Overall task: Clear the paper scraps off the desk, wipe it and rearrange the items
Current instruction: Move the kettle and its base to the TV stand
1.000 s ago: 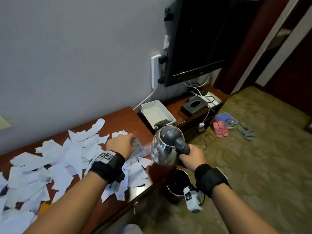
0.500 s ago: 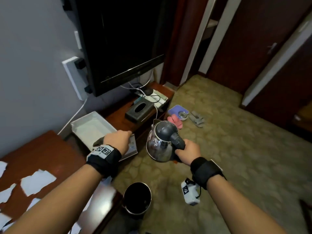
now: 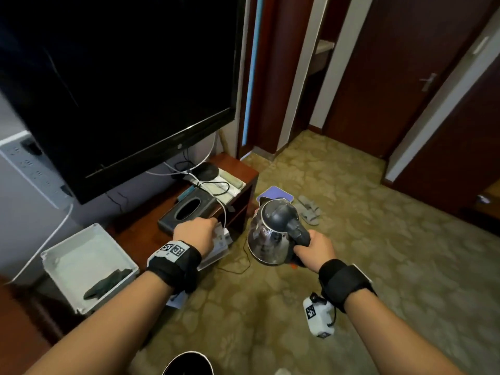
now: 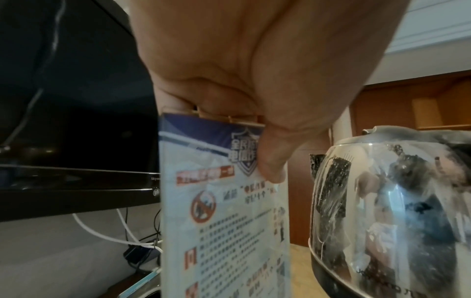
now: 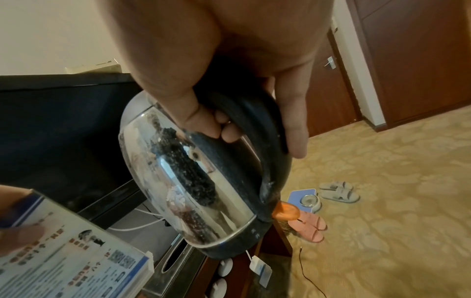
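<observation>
Kettle (image 3: 270,234) hangs from the right grip (image 3: 311,246), fingers wrapped round its black handle, over the carpet just beside the low table (image 3: 135,228). The left grip (image 3: 196,235) pinches the printed card (image 4: 224,221) by its top edge. Likely best: set both down upright, clear of the cables (image 3: 205,182) and tissue box (image 3: 167,221). The television (image 4: 76,181) bezel reads "Skyw…"; the card's Chinese print is too blurred to read.
</observation>
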